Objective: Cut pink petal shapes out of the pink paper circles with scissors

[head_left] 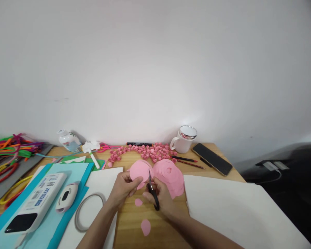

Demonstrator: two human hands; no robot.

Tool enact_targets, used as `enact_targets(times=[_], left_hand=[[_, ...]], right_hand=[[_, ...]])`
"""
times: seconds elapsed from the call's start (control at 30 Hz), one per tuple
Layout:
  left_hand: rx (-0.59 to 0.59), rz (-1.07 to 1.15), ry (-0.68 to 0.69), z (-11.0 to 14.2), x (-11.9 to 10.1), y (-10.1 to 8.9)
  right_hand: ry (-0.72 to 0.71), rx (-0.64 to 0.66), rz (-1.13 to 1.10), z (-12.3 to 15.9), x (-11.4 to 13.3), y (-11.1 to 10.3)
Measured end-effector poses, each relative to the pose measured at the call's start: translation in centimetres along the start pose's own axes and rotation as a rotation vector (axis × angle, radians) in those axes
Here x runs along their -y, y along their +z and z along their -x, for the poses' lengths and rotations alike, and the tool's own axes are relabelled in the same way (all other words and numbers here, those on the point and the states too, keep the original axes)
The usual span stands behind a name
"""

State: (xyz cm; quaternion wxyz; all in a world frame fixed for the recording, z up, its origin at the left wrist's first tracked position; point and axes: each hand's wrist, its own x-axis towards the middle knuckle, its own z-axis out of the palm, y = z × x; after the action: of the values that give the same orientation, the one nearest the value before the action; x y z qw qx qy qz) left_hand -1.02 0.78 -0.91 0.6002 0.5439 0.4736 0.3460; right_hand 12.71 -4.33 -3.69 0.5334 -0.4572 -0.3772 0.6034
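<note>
Between thumb and fingers, my left hand (123,188) holds a pink paper circle (139,171) up above the wooden table. My right hand (162,197) grips black-handled scissors (153,195), whose blades lie at the circle's right edge. How far the blades are apart is too small to tell. Just right of the held circle lies a pile of pink paper circles and spirals (171,178). Two small pink paper scraps, one at the near side (145,227) and one closer to my hands (138,202), lie on the table.
Many rolled pink paper pieces (155,152) lie toward the wall, beside a white mug (184,139), pencils and a phone (211,159). At left are a white device (38,200) on blue paper, a tape ring (77,218) and coloured pipe cleaners (12,148). White sheets (233,207) lie at right.
</note>
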Motion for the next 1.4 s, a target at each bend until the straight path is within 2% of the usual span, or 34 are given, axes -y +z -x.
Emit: enact_targets(times=[0.27,0.5,0.77,1.1,1.4], left_hand=[[-0.003,0.041,0.011,0.3,-1.1,0.3],[-0.030,0.039,0.059,0.1,-0.7,0.1],[-0.050,0.039,0.027,0.2,-0.3,0.5],[0.016,-0.039,0.028,0.2,-0.4,0.1],[0.019,-0.086,0.058,0.3,-0.4,0.0]], right_hand=[[0.010,0.040,-0.039,0.0,-1.0,-0.3],[0.039,0.045,-0.036,0.1,-0.3,0.0],[0.027,0.079,-0.007,0.0,-1.9,-0.4],[-0.048,0.062,0.009,0.2,-0.2,-0.3],[-0.038,0.062,0.027,0.2,-0.8,-0.5]])
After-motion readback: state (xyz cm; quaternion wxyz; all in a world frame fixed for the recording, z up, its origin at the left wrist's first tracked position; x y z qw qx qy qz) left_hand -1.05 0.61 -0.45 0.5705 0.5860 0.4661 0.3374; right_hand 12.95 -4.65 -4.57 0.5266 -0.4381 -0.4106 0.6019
